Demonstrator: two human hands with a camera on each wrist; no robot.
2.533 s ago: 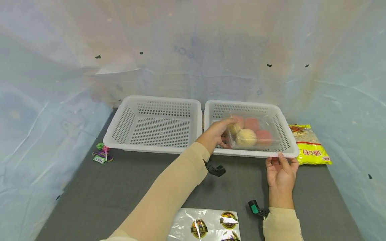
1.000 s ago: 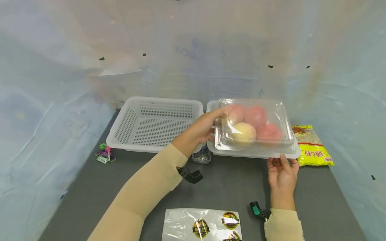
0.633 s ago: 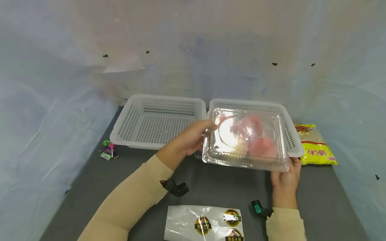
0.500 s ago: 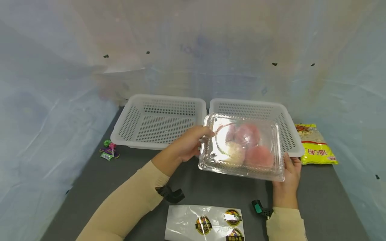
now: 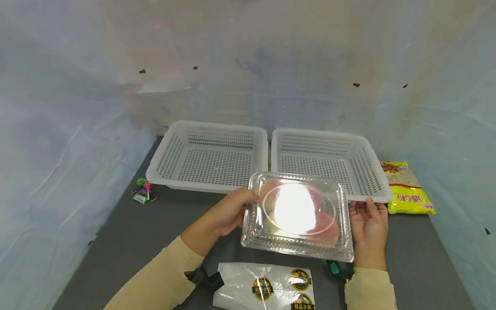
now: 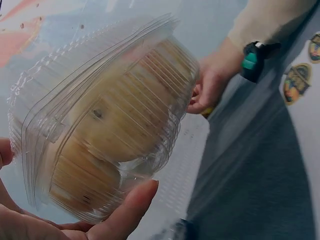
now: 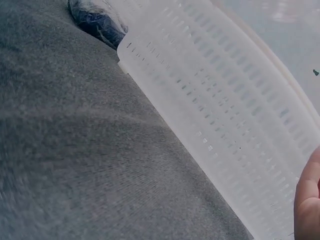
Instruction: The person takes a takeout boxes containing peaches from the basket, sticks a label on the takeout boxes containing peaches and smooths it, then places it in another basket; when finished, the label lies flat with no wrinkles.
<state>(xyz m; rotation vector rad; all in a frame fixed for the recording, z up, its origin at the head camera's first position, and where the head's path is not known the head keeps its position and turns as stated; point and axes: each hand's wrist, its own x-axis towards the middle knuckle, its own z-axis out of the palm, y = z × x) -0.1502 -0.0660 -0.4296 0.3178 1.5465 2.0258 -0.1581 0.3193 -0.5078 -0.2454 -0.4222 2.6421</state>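
My left hand (image 5: 226, 214) grips the left end of a clear plastic clamshell box (image 5: 253, 224), raised over the table's middle and tilted. Several round fruits (image 5: 325, 228), pink-red and pale yellow, lie inside; strong glare on the lid hides part of them. In the left wrist view the thumb presses the box's ribbed side, and a dark spot shows on one yellowish fruit (image 6: 120, 117). My right hand (image 5: 369, 228) holds the front rim of the right white basket (image 5: 377, 172) near its right corner, thumb on the rim and fingers beneath. Nothing lies in that basket.
A second white basket (image 5: 155, 172) stands to the left. Wrapped candies (image 5: 144, 191) lie beside it. A yellow food bag (image 5: 410, 193) lies at right, a white sheet with round stickers (image 5: 236, 284) in front. A dark wrapped package (image 7: 97, 20) sits by the baskets.
My left hand has lifted the fruit box out of the right basket and brought it toward me and left, its lid tilting up. The right hand has stayed at the basket's rim.
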